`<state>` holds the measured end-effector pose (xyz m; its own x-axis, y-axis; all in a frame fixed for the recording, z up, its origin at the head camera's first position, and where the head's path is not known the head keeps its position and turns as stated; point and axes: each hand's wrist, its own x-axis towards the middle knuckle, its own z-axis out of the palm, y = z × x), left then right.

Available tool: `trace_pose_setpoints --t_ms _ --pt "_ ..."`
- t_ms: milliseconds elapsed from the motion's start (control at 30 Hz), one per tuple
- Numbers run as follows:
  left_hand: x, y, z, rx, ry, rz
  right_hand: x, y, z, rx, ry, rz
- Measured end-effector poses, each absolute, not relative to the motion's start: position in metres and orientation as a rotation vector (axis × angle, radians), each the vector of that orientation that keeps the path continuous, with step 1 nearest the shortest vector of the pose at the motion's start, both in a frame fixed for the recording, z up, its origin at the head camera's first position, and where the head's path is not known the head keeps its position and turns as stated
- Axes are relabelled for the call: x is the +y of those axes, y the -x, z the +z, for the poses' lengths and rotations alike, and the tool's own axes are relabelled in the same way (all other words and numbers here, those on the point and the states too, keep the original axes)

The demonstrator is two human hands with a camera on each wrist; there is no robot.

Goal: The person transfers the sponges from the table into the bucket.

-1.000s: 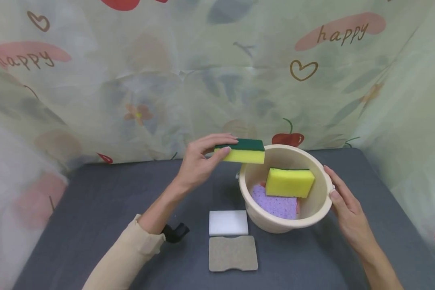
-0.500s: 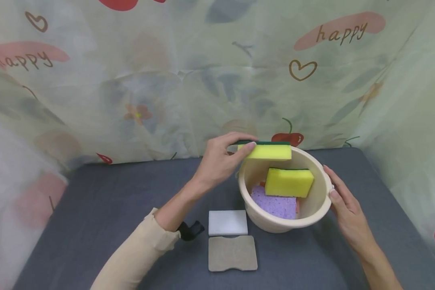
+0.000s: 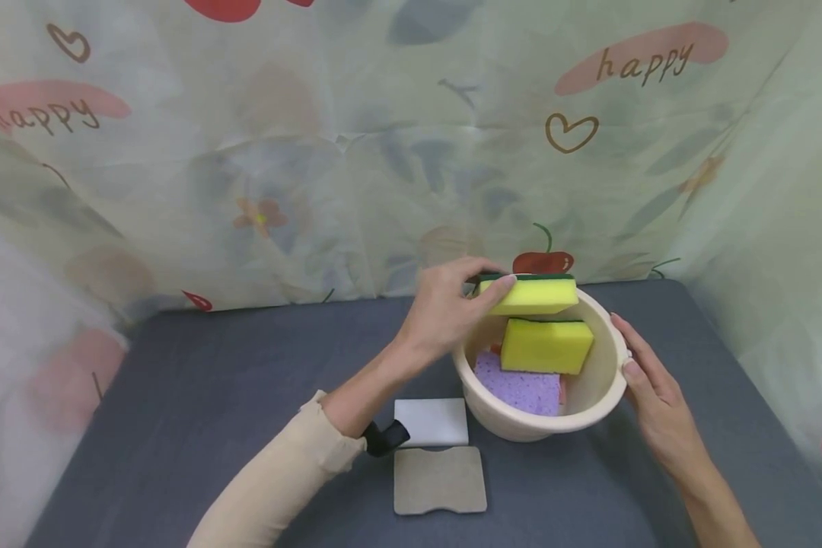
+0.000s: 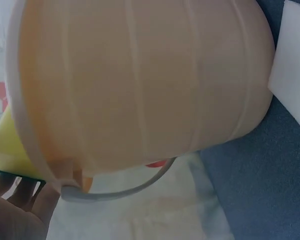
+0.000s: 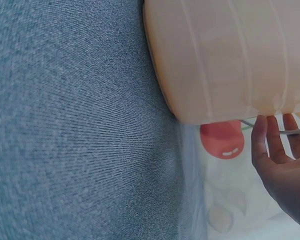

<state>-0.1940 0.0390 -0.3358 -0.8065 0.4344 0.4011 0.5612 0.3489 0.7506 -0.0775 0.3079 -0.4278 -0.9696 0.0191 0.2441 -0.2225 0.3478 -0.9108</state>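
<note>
A: Head view first — your left hand pinches a yellow-and-green sponge by its end, thumb under and fingers over, and holds it just above the far rim of the beige bucket. Your right hand lies with straight fingers against the bucket's right side.

B: How far along would you judge it?

A: Two sponges are already in: a yellow sponge leaning on a purple sponge. The one you hold is over the opening but not let go. A white sponge and a grey pad lie on the tabletop just in front of the bucket — so roughly halfway, I'd say.

B: The left wrist view?

A: Mostly the bucket's outer wall and its wire handle; a yellow corner of the held sponge shows at the left, your fingers below it.

B: And the right wrist?

A: The bucket wall above the grey tabletop, with your fingertips straight against it.
</note>
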Motion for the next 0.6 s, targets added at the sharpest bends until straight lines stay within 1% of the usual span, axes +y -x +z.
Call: trace_pose_setpoints --t_ms 333,600 --pt "0.055 0.193 -0.333 -2.639 0.873 -1.315 0.307 0.077 -0.428 -2.43 -0.149 1.651" --pt "0.064 0.193 -0.331 -2.73 0.94 -1.24 0.307 0.078 -0.428 -2.419 -0.159 1.661"
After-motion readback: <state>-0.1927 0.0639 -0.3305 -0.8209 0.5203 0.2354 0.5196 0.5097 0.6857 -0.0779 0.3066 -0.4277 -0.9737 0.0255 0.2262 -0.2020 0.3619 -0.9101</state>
